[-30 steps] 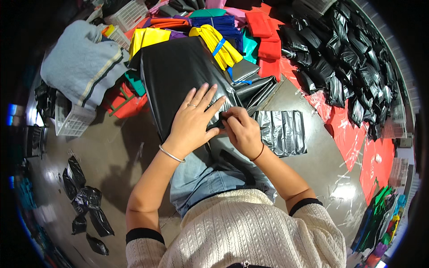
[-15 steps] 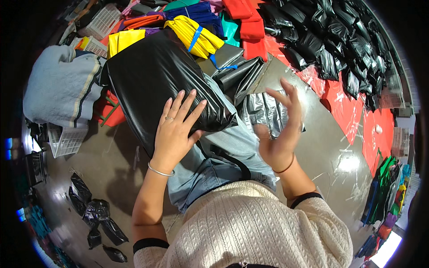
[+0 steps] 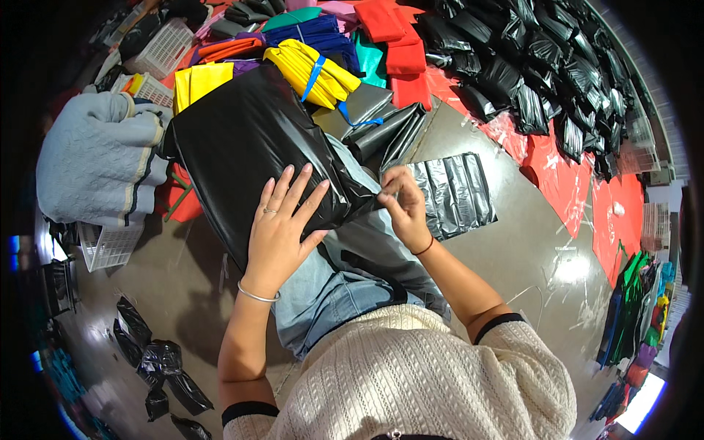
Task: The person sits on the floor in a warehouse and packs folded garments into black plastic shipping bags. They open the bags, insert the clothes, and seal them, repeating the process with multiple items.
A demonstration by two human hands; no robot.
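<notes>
A Flat Palm and a Pinched Corner

From where I stand, the big black plastic bundle (image 3: 242, 136) lies across the person's knees, over the pale jeans (image 3: 308, 297), its far edge close to a yellow bundle (image 3: 312, 73) with a blue tie (image 3: 314, 77). The left hand (image 3: 284, 227) rests on top of the plastic, fingers a little apart, pressing rather than gripping. The right hand (image 3: 405, 209) has thumb and forefinger together, pinched on the bundle's right corner, where the film gathers into creases.

To my eye, the flat palm is the anchor here: slick film like that would probably slide off the knees without weight on it. The corner seems best drawn out gently and level, since a hard tug could stretch or tear it. Smoothing the creases from the left hand outward should help it lie flat. I'd also mind the right elbow side, where a flat black packet (image 3: 455, 194) lies on the floor (image 3: 513, 257), just beyond the right hand.
</notes>
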